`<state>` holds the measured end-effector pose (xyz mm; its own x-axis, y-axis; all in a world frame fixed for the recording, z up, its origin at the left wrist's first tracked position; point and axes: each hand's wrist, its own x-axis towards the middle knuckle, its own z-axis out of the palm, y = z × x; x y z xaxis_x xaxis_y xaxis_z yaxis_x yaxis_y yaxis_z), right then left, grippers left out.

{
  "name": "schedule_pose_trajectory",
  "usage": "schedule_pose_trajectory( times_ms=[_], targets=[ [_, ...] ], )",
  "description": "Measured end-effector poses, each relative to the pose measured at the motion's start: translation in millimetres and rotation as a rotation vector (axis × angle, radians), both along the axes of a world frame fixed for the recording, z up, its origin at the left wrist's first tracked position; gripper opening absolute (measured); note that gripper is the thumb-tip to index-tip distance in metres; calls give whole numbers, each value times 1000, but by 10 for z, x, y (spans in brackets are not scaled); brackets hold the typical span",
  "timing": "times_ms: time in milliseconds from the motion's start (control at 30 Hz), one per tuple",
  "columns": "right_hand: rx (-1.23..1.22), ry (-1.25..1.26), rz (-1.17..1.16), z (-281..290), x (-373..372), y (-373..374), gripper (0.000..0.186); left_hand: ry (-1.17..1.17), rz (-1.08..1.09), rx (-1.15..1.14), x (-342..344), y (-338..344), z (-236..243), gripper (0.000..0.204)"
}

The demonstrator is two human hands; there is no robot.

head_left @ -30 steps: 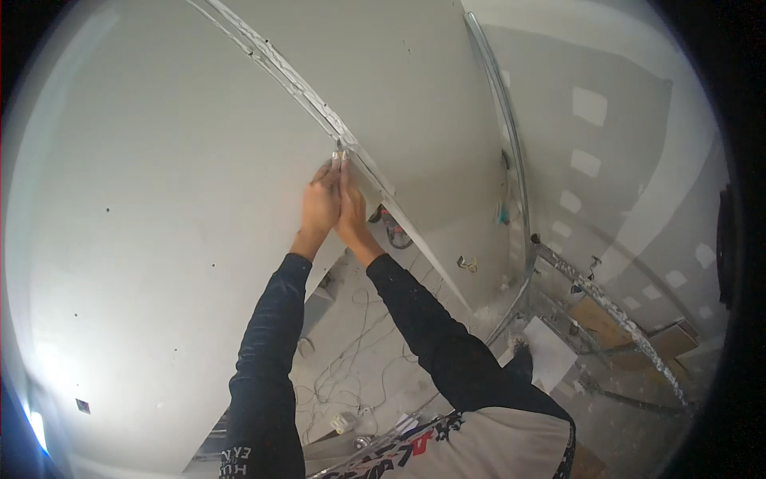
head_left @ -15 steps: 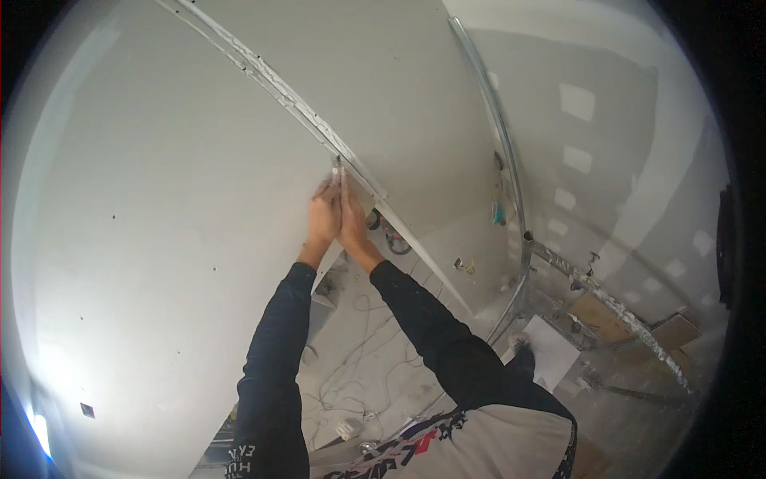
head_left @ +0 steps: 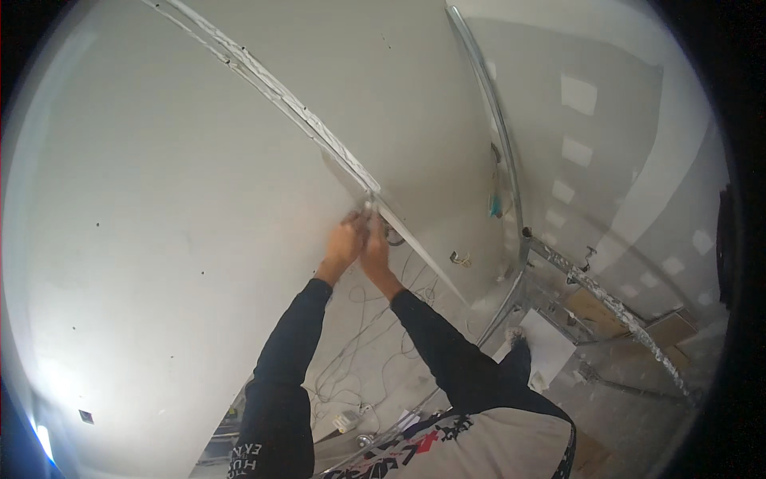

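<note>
Two large plasterboard panels meet along a slanting joint, which carries wet-looking white filler (head_left: 307, 120) in raised ridges. At the lower end of the filler, my left hand (head_left: 345, 242) and my right hand (head_left: 375, 254) are close together in front of me, both arms reaching forward. The fingers of both are closed around a small pale thing (head_left: 369, 206) whose tip is at the joint. Blur and the fingers hide its kind. Below my hands, the joint continues as a pale strip (head_left: 423, 251) with no raised filler.
Tangled cables (head_left: 351, 351) lie on the dusty floor below. A curved metal rail (head_left: 495, 112) runs along the right side. A filler-spattered metal bar (head_left: 614, 299) stretches across the lower right, near cardboard (head_left: 597, 313) and a white board (head_left: 542, 347). Wires (head_left: 460, 259) poke from the panel.
Both hands have moved together down and to the right along the joint. The ridged filler now reaches to where they are. The view has shifted slightly.
</note>
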<state>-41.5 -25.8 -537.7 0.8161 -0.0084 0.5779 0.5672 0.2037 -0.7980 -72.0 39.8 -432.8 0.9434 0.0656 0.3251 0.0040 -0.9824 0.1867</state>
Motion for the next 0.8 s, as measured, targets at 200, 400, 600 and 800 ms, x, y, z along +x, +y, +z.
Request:
schedule_pose_trajectory(
  times_ms=[200, 400, 600, 800],
  targets=[
    [-259, 260, 222, -1156, -229, -1437, 66, -49, 86, 659, -82, 164, 714, 55],
    [-558, 366, 345, -1786, -389, -2590, 67, -156, 128, 999, 137, 169, 2253, 65],
    [-730, 497, 325, -1900, -270, -3231, 65, -182, 91, 1053, 396, 204, 2553, 50],
    [-668, 351, 365, -1920, 233, -3377, 62, -242, -32, 918, 678, 215, 2228, 15]
  ],
)
